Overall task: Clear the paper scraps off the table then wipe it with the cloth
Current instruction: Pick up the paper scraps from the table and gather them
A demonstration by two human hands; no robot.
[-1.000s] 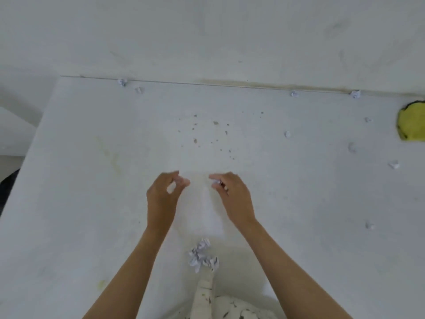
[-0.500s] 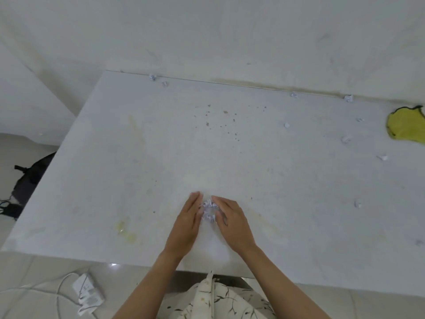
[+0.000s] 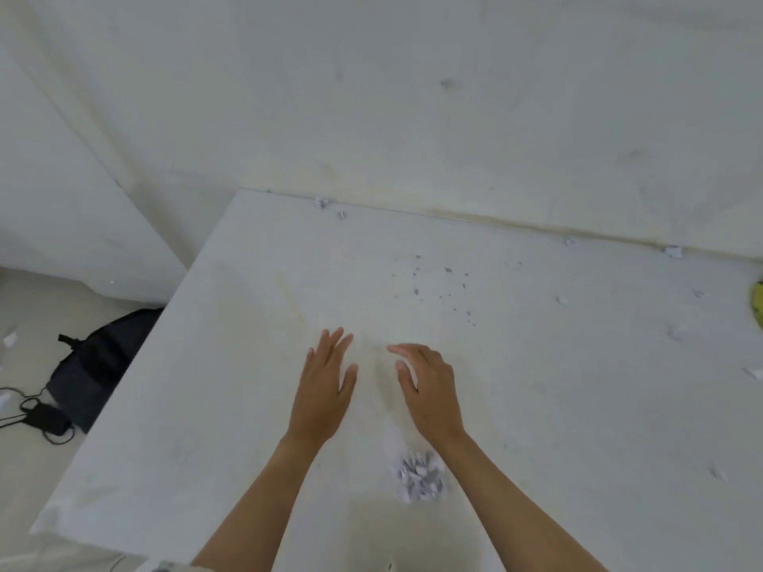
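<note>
A small heap of white paper scraps (image 3: 419, 476) lies on the white table (image 3: 231, 386) near its front edge, between my forearms. My left hand (image 3: 326, 386) lies flat over the tabletop with fingers straight, holding nothing. My right hand (image 3: 429, 386) hovers beside it with fingers loosely bent and empty. Loose scraps remain along the back edge (image 3: 321, 202) and at the right (image 3: 676, 333). Small dark crumbs (image 3: 437, 286) dot the middle. Only a sliver of the yellow cloth (image 3: 757, 303) shows at the right border.
The table meets a white wall (image 3: 413, 97) at the back. On the floor to the left lie a black bag (image 3: 99, 361) and a dark cable (image 3: 37, 419). The table's left edge drops to the floor there.
My hands pushed scraps together into a heap half a second ago, then let go and moved forward past it. The view has shifted left, so the cloth is nearly out of frame.
</note>
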